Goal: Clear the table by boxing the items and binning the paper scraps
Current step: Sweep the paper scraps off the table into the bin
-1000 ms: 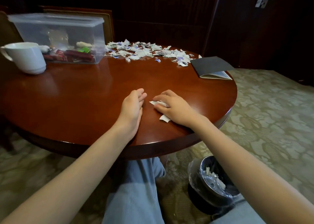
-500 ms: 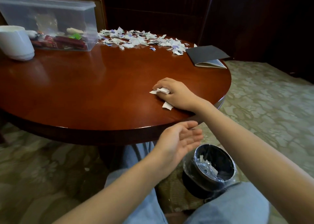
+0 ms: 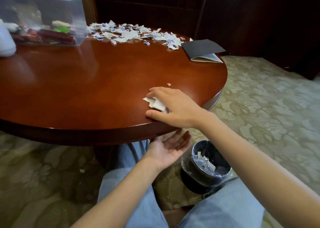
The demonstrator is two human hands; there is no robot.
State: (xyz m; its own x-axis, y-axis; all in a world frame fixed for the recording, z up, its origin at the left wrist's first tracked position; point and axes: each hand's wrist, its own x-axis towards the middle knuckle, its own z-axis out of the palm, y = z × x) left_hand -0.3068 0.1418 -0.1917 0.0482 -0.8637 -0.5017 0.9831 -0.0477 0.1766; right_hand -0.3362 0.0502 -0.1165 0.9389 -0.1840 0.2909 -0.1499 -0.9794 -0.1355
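Binning the scraps is the step in hand: the right hand (image 3: 173, 106) lies with fingers spread, pressing a few paper scraps (image 3: 155, 103) flat near the table's (image 3: 103, 89) 5 o'clock edge. The left hand (image 3: 166, 148) is held just under that edge, palm up and loosely cupped. Next, I judge, the scraps must slide off into that palm and drop into the bin (image 3: 192, 181) at its 4 o'clock; the big pile (image 3: 131, 33) at 12 o'clock is not yet cleared.

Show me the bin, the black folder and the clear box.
bin (image 3: 194, 184): head view, on its dark outer wall, low down.
black folder (image 3: 201, 47): head view, middle of its top cover.
clear box (image 3: 43, 11): head view, upper part of its see-through wall.
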